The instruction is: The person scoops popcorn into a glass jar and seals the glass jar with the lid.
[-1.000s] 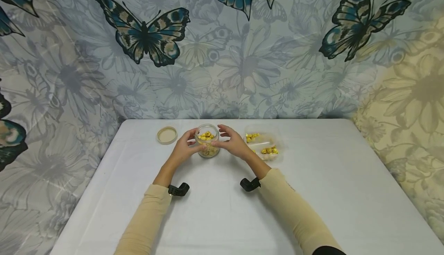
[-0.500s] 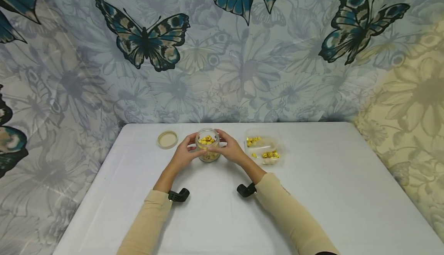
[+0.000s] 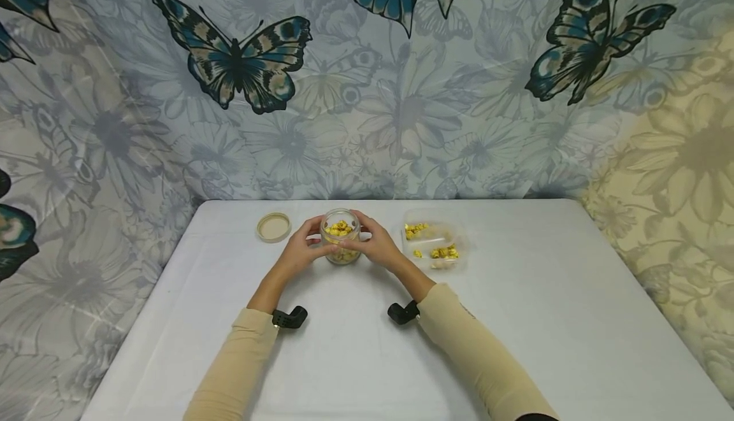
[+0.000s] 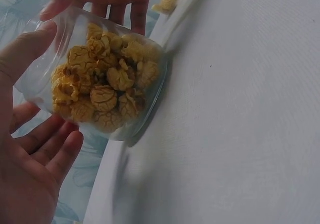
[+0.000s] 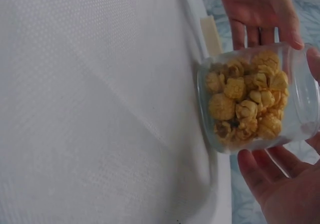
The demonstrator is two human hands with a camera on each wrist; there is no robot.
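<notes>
A clear glass jar (image 3: 342,253), holding golden popcorn (image 4: 102,79), stands upright and uncovered near the back of the white table. My left hand (image 3: 299,249) grips its left side, thumb in front and fingers reaching round behind. From the other side my right hand (image 3: 378,242) holds the jar the same way, its thumb near the left thumb. Both wrist views show the popcorn filling the lower part of the jar, with its base at the tabletop. To the left of the hands lies a round pale lid (image 3: 273,227).
Right of the jar sits a clear plastic tray (image 3: 453,233) with popcorn pieces (image 3: 444,252) in its compartments. The white-covered table (image 3: 355,363) meets a butterfly-patterned cloth (image 3: 401,109) at its back edge.
My right hand has come in from just off the jar's right side and closed its fingers round it. The left hand keeps its hold, and the jar stays about where it was.
</notes>
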